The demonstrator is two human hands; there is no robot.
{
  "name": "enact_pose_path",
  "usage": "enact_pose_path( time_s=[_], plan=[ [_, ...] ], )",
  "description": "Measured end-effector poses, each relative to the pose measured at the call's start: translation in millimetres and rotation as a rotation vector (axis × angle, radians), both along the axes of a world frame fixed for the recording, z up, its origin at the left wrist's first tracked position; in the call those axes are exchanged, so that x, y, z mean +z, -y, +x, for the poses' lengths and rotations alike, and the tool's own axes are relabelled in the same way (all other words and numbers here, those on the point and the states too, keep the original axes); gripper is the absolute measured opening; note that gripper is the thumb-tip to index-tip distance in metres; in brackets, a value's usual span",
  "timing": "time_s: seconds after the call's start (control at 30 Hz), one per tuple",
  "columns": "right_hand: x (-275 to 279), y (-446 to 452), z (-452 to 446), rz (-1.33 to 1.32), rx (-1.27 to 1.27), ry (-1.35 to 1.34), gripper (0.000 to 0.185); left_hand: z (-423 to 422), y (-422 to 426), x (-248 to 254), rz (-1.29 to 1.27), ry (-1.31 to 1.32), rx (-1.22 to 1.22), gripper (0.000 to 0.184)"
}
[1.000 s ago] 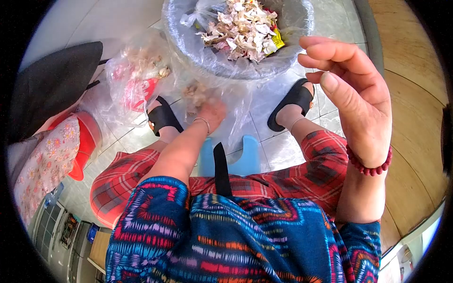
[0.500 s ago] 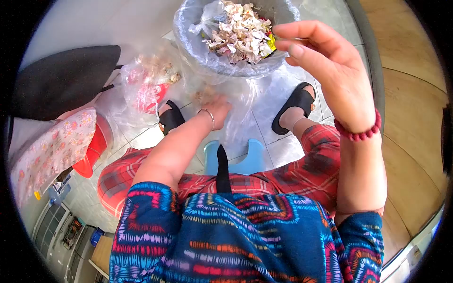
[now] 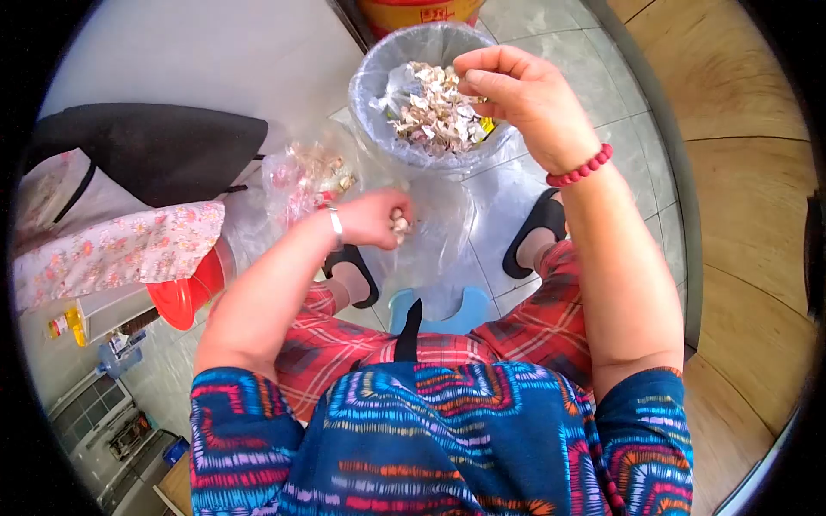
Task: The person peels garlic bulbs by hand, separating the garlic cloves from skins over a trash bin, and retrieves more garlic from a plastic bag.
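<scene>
Curled round a few pale garlic cloves (image 3: 399, 225), my left hand (image 3: 372, 220) is closed above the floor between my feet. My right hand (image 3: 525, 95) is raised over the right rim of the trash bin (image 3: 366, 103). Its fingers are bent and slightly apart, and I see nothing between them. Dry garlic skins (image 3: 434, 112) are heaped in the bin, which is lined with a clear plastic bag. A clear plastic bag (image 3: 301, 176) with garlic and something red in it lies to the left, beyond my left hand.
A blue stool (image 3: 469, 310) shows between my legs. To the left are a red basin (image 3: 185, 297), a flowered cloth (image 3: 120, 245) and a black panel (image 3: 172, 150). A red bucket (image 3: 422, 10) stands behind the bin. Curved wooden panelling (image 3: 748, 198) runs along the right.
My left hand has risen from low near the floor and now shows garlic cloves in it. My right hand stays over the bin's right side. The view has shifted, revealing the red bucket.
</scene>
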State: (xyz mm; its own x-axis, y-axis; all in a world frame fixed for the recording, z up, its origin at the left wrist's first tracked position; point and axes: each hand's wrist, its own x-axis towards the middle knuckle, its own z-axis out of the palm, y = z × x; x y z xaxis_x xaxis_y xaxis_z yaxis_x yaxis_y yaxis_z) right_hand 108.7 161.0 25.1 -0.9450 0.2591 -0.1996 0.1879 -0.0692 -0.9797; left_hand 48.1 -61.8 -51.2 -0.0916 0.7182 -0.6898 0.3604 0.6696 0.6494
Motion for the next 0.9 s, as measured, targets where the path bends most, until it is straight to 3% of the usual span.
enact_pose_path(
  time_s=[0.07, 0.1, 0.17, 0.3, 0.53, 0.67, 0.73, 0.9],
  plan=[
    [-1, 4, -6, -0.016, -0.025, -0.017, 0.019, -17, 10, 22, 0.206, 0.167, 0.285, 0.033],
    [-1, 6, -10, -0.034, -0.044, -0.018, 0.019, -22, 8, 35, 0.212, 0.152, 0.278, 0.033],
    [-2, 12, -17, -0.157, -0.044, -0.007, 0.020, -31, 2, 59, 0.520, 0.801, 0.809, 0.036],
    [-9, 24, -22, -0.202, 0.040, -0.015, 0.028, -42, -23, 74, 0.856, 1.019, 0.954, 0.031],
    [-7, 27, -23, -0.062, 0.160, -0.047, 0.028, -47, -48, 52, 0.946, 1.124, 1.025, 0.034],
    [-11, 24, -31, -0.280, 0.094, -0.011, 0.024, -50, -57, 52, 0.940, 1.152, 1.085, 0.029],
    [-10, 25, -34, -0.578, -0.084, 0.006, 0.020, -54, -58, 47, 0.916, 1.221, 1.127, 0.029],
    [-11, 15, -34, -0.772, -0.090, -0.008, 0.018, -54, -60, 55, 0.838, 1.296, 1.266, 0.031]
  ],
)
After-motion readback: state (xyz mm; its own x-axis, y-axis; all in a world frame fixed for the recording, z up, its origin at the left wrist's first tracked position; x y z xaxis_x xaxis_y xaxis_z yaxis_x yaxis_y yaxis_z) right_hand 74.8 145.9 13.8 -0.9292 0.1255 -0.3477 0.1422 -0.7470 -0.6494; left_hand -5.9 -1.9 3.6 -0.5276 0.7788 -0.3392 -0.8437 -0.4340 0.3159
